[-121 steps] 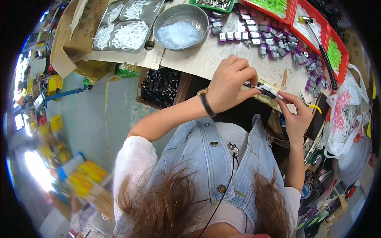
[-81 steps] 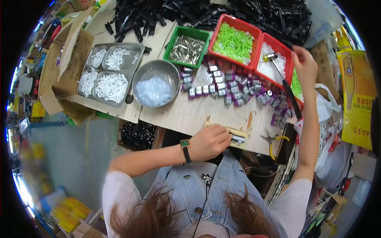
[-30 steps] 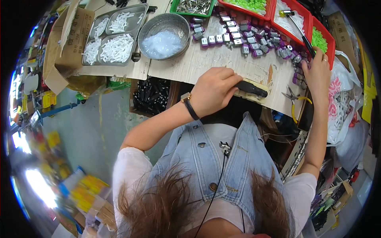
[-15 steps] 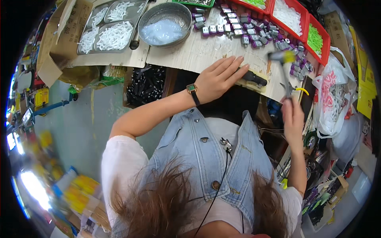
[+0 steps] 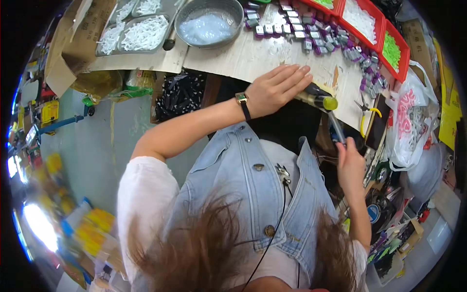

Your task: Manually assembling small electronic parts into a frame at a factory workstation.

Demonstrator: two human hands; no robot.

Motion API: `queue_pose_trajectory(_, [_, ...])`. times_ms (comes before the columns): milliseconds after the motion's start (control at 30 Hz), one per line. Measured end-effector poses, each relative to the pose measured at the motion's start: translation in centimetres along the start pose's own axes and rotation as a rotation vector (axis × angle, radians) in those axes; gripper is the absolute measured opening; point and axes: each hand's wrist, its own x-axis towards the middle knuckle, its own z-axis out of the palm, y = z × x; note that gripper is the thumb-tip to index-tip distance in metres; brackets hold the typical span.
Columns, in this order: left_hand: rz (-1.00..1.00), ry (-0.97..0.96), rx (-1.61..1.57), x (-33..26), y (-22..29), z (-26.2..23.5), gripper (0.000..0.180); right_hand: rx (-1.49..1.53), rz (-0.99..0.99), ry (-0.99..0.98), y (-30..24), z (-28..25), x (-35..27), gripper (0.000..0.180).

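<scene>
The left hand's [image 5: 279, 90] fingers lay straight and side by side, uncurled, over the left end of a long black plastic piece [image 5: 317, 91], presumably to steady it; its thumb was hidden. The right hand [image 5: 351, 168] had its fingers closed round the handle of a hammer with a rounded yellow-green face [image 5: 330, 103], whose head was at the piece's right end; whether they touched could not be told. Gripping the handle well back from the head seemed to keep those fingers clear.

The black piece sat at the near edge of a pale wooden bench [image 5: 233, 63], close to the body. Just right, toward the bench's right edge, yellow-handled metal pliers [image 5: 364, 108] lay within easy reach. Beyond, small silver-and-purple block-shaped parts [image 5: 316, 36] were spread before red plastic trays [image 5: 383, 36], whose walls kept loose pieces sorted.
</scene>
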Motion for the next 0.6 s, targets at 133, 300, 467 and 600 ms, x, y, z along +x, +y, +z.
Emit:
queue_pose_trajectory(133, [-0.151, 0.014, 0.018, -0.2, 1.3, -0.3, 0.069, 0.286, -0.148, 0.210, -1.8, -1.6, 0.8, 0.017])
queue_pose_trajectory(300, [-0.332, 0.227, -0.160, -1.9, 1.8, -0.1, 0.074, 0.214, -0.166, -0.012, -2.9, -2.9, 2.3, 0.020])
queue_pose_trajectory(467, [-0.319, 0.253, -0.045, -2.2, 2.3, 0.6, 0.058, 0.141, -0.129, -0.161, -2.2, -2.6, 6.4, 0.026])
queue_pose_trajectory(600, [-0.235, -0.048, -0.057, 1.5, 3.7, -1.9, 0.056, 0.072, -0.096, 0.336, 3.4, -3.9, 15.2, 0.031])
